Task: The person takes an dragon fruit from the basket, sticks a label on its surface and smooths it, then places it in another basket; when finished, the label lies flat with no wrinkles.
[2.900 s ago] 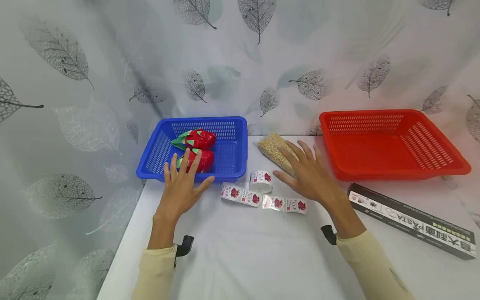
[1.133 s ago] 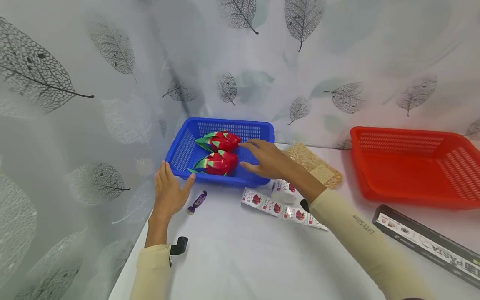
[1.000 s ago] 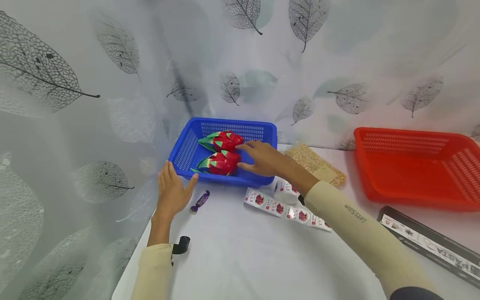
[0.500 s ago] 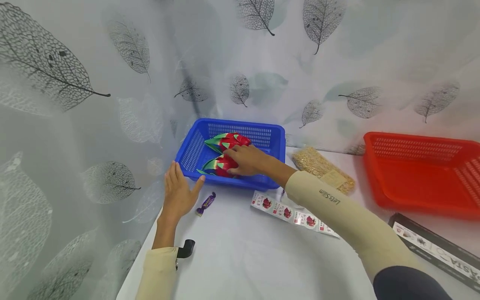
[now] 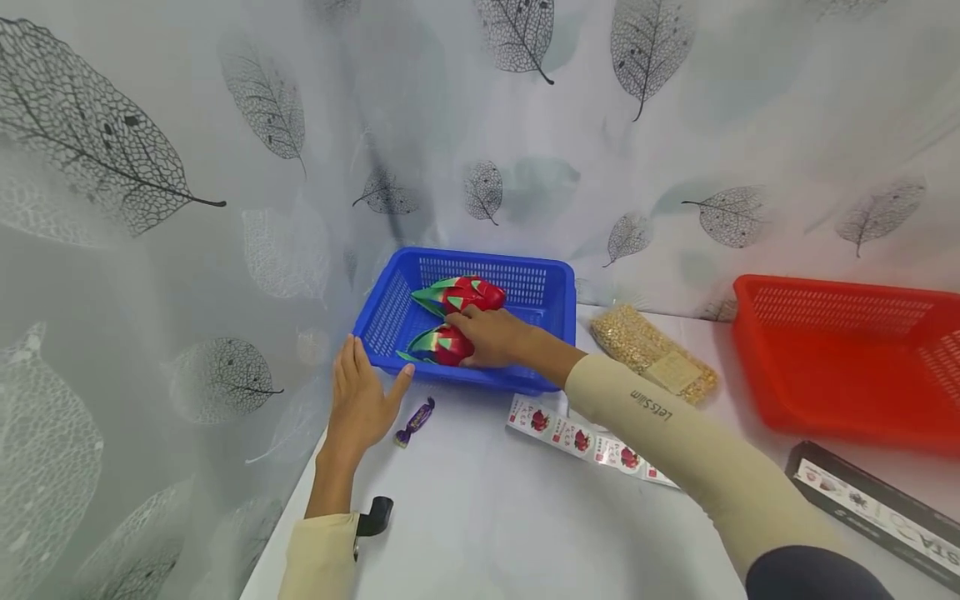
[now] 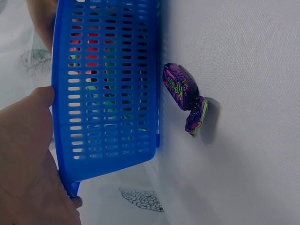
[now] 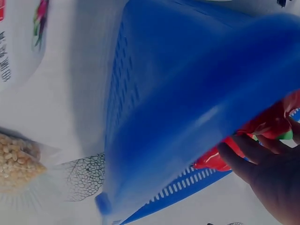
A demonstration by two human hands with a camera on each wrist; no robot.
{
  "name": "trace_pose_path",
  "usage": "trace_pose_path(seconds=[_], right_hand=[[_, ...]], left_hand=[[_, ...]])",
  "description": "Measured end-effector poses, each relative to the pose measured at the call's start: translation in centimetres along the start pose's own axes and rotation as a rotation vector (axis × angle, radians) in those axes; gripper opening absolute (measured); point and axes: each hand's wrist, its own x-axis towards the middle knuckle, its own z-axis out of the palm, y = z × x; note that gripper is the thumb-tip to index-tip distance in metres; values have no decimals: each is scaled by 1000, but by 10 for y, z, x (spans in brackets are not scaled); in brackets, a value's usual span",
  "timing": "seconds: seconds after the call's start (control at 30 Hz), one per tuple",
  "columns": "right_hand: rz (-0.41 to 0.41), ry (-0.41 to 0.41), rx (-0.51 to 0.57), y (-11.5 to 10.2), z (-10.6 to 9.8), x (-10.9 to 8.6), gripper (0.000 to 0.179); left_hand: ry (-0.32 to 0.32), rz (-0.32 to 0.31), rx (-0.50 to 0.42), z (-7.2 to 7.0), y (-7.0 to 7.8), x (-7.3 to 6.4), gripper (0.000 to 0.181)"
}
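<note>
Two red dragon fruits with green tips lie inside the blue basket (image 5: 450, 372). My right hand (image 5: 491, 337) reaches over the basket's front rim and grips the front dragon fruit (image 5: 448, 347), its fingers curled over the top and the thumb at the near side. The back dragon fruit (image 5: 472, 294) lies right beside those fingers. At the basket's front left corner my left hand (image 5: 362, 404) rests on the rim, fingers straight and thumb spread; in the left wrist view the thumb (image 6: 43, 95) touches the rim. A purple wrapped candy (image 6: 180, 87) lies on the table just before the basket.
A strip of dragon fruit stickers (image 5: 573, 437) lies in front of the basket, partly under the right forearm. To the right are a bag of corn kernels (image 5: 637, 337), a red basket (image 5: 757, 375) and a long pasta box (image 5: 873, 510). A leaf-patterned curtain (image 5: 480, 117) hangs behind.
Both hands have gone from hovering apart to the blue basket: the left onto its corner, the right across onto the front dragon fruit, which it now grips. The view has shifted left.
</note>
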Motion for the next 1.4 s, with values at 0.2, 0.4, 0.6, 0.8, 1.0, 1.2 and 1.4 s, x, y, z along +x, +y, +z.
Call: trace_pose_path(seconds=[0.2, 0.4, 0.6, 0.8, 1.0, 1.2, 1.4], right_hand=[[32, 1, 50, 0, -1, 6, 86], [32, -5, 88, 1, 3, 12, 84], [37, 11, 101, 4, 0, 12, 79], [16, 38, 89, 4, 1, 12, 76], [9, 70, 61, 4, 3, 13, 75], [-2, 70, 71, 5, 4, 13, 80], [-1, 91, 55, 7, 6, 13, 82]], left_hand=[[-2, 11, -3, 0, 2, 6, 108], [-23, -1, -3, 2, -1, 5, 108], [-25, 3, -8, 1, 4, 5, 108], [-34, -10, -9, 0, 4, 4, 108], [-35, -14, -4, 2, 3, 3, 108], [-39, -22, 9, 2, 2, 2, 109], [-30, -8, 7, 1, 3, 3, 109]])
